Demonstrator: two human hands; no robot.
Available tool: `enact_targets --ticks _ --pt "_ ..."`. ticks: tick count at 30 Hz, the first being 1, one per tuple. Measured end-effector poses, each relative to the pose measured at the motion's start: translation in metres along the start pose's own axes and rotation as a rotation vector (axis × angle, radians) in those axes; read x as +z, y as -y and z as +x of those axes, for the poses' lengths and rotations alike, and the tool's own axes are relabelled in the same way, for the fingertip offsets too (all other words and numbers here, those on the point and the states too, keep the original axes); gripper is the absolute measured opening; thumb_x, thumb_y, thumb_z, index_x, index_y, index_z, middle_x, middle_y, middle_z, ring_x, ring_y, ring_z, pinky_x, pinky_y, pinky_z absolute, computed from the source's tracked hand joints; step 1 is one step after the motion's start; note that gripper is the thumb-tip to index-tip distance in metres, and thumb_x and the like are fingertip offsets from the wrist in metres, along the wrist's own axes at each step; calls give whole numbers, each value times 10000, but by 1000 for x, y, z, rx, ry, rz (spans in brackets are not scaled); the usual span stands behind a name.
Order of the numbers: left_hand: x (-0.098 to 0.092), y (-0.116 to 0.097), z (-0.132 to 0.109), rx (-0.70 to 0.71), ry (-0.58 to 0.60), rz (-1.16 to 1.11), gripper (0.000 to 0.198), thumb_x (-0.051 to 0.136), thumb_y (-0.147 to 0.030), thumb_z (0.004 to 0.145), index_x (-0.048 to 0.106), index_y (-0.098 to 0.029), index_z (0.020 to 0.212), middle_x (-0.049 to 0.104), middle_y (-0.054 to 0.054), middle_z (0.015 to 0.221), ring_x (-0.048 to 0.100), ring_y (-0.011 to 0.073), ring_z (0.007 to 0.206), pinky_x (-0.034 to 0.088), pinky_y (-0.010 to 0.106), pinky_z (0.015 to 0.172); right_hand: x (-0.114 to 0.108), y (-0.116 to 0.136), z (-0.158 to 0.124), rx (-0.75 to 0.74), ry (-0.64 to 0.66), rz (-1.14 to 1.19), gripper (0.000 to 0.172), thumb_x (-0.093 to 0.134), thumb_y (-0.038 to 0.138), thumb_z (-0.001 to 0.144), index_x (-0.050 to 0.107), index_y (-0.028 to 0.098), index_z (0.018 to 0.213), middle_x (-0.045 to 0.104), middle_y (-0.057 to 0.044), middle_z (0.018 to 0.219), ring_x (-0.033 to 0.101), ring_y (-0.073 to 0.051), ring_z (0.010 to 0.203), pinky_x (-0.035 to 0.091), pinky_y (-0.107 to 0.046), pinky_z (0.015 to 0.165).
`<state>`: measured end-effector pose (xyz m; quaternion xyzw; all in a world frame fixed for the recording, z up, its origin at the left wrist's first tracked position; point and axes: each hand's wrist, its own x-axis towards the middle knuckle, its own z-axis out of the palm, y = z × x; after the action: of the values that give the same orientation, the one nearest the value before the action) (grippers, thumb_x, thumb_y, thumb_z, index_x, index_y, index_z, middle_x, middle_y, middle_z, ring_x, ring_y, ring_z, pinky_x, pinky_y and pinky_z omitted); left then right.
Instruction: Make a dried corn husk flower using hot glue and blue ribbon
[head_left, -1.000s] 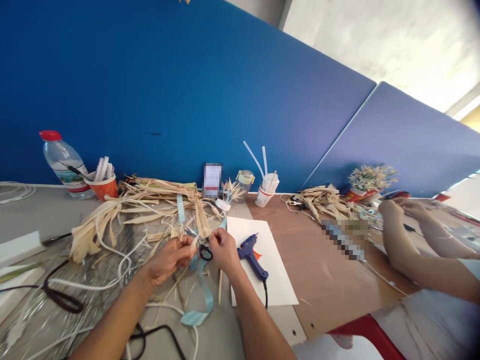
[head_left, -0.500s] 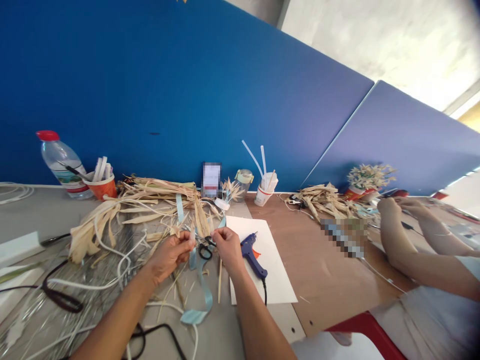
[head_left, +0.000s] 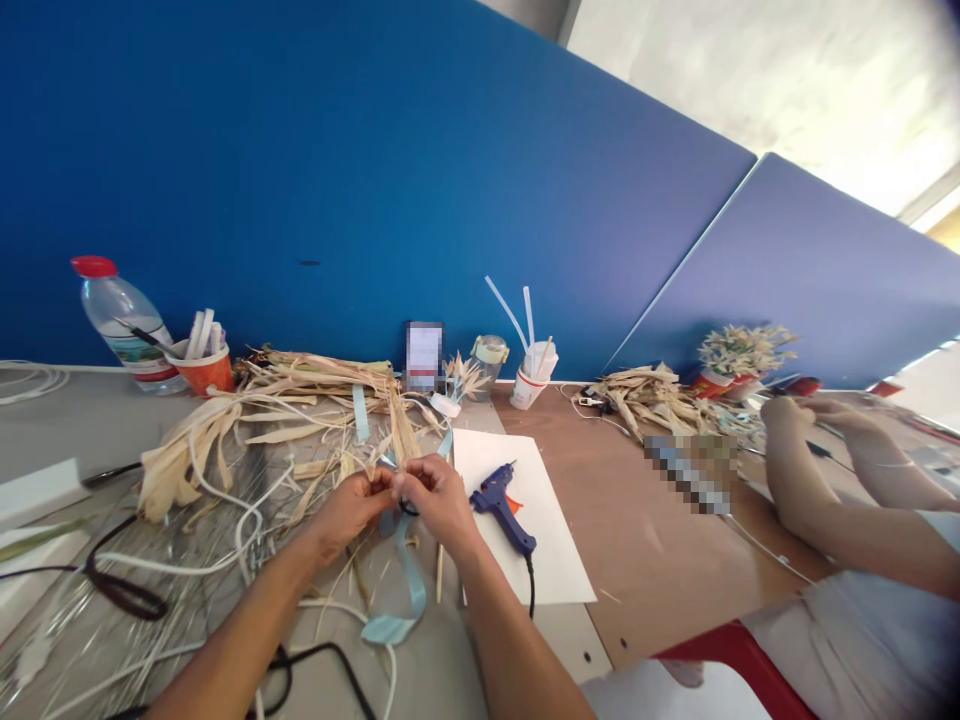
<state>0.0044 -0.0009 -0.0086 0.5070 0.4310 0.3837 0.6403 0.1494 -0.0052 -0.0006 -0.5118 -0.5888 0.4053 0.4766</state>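
Observation:
My left hand and my right hand meet above the table, fingertips pinched together. Whatever lies between the fingers is too small and covered to make out. Under the fingertips a bit of black scissors handle shows; the hands cover the rest. A light blue ribbon curls on the table just below them. Dried corn husks lie right behind the fingers. To the right of my right hand, a blue hot glue gun rests on a white sheet of paper.
White cables and clear plastic wrap spread at left. Along the blue partition stand a bottle, an orange cup, a phone, a jar and a paper cup. A co-worker's arms are at right.
My two hands have come together, the right moving left and the left slightly right. The pale strip seen at my left fingertips is now covered.

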Motion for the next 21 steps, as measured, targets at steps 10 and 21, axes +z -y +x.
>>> enact_targets --ticks 10,21 --pt "2 7 4 225 -116 336 273 570 -435 736 587 -208 586 568 6 582 510 200 625 412 302 644 -13 3 2 -83 100 403 132 662 302 702 643 195 626 596 -25 805 562 -161 788 455 -286 755" --pt "3 5 4 276 -263 440 233 502 -296 665 509 -214 447 503 6 500 468 188 557 355 304 576 -14 21 -13 -146 344 513 304 740 503 658 647 218 612 651 -82 1042 617 -239 953 460 -413 879"
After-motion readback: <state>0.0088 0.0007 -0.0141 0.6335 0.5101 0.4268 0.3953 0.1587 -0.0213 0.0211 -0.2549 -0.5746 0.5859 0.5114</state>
